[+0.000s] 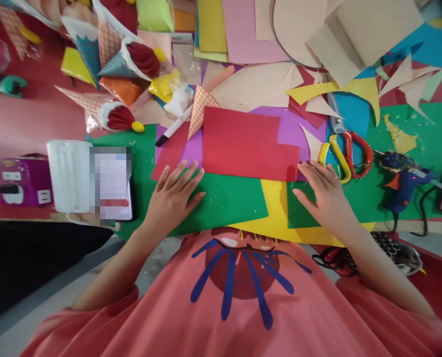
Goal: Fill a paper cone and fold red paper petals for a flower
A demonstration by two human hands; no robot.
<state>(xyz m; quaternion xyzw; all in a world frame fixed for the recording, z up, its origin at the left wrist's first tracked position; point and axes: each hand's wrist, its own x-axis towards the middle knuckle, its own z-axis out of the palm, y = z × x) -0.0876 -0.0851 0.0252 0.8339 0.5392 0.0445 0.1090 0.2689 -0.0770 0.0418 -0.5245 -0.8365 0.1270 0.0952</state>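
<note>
A red sheet [240, 144] with a stepped right edge lies flat between my hands, over purple and green sheets. My left hand [176, 191] rests palm down with fingers spread, its fingertips near a smaller red piece [167, 157] and the green sheet [228, 196]. Flat on the right side lies my right hand [323, 191], fingers stretched out at the lower right corner of the red sheet. Just beyond those fingers are scissors [349, 148] with red and yellow handles. A small checked paper cone [200, 111] and a white marker [175, 126] lie behind the red sheet.
A blue hot glue gun [407, 183] stands at the right. On the left are a phone [112, 186], a white box-shaped device [71, 176] and a purple socket block [24, 181]. Finished paper cones [131, 59], foam scraps [328, 91] and stacked sheets [250, 29] fill the back.
</note>
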